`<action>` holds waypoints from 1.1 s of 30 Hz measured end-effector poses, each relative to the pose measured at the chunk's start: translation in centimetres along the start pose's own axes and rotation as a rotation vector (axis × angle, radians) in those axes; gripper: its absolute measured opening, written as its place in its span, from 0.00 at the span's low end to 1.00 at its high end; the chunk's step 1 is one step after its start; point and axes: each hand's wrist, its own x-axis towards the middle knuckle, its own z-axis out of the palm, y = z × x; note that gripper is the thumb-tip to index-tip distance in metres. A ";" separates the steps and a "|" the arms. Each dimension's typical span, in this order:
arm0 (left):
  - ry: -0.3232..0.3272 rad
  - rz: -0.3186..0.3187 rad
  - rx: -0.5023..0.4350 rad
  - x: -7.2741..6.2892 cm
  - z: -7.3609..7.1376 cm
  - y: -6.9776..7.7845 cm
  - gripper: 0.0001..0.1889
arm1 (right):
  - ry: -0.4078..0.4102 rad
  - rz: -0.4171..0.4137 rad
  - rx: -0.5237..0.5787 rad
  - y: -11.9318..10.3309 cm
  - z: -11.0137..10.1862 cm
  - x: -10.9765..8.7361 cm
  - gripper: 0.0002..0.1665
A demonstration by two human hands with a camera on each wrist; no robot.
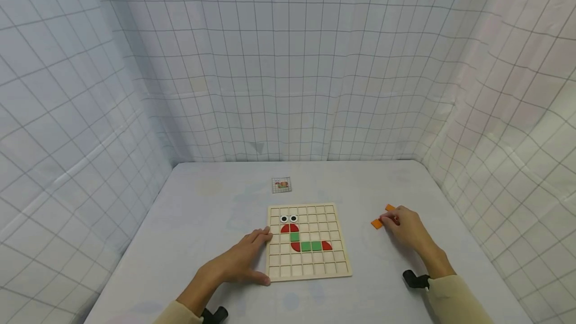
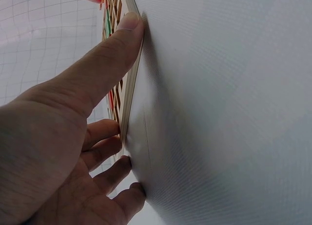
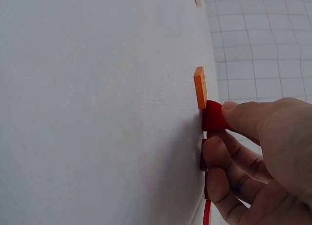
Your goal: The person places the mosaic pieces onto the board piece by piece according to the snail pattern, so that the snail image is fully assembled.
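My left hand (image 1: 238, 263) rests at the left side of a wooden grid board (image 1: 320, 268). Its thumb (image 2: 127, 24) presses the near corner, and the relaxed fingers lie along the edge. On the board, two eye tiles (image 1: 293, 219) sit above red quarter-round pieces (image 1: 285, 228) and several green squares (image 1: 306, 246). Right of the board, my right hand (image 1: 406, 228) pinches a red rounded piece (image 3: 213, 117) between thumb and fingers, close over the table. Just beside that piece is an orange square (image 3: 200, 87). More red pieces (image 3: 204, 159) lie partly hidden behind the fingers.
A small picture card (image 1: 281, 185) lies beyond the board's far edge. Another orange piece (image 1: 390, 207) is just past my right hand. White gridded curtains (image 1: 288, 89) surround the white table (image 1: 202, 204) at the back and sides.
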 end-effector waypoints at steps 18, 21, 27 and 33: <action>-0.010 -0.005 -0.002 -0.2 -0.1 0.2 0.62 | 0.025 0.021 0.076 -1.6 0.6 0.7 0.08; -0.013 0.004 0.000 -0.2 -0.1 0.2 0.62 | 0.025 0.015 0.071 -2.2 0.9 0.8 0.06; -0.015 0.011 -0.004 -0.2 -0.1 0.1 0.62 | -0.011 0.028 0.113 -3.7 1.5 1.2 0.06; -0.015 0.014 0.001 -0.2 -0.1 0.2 0.61 | -0.003 -0.041 0.109 -5.0 2.6 2.0 0.06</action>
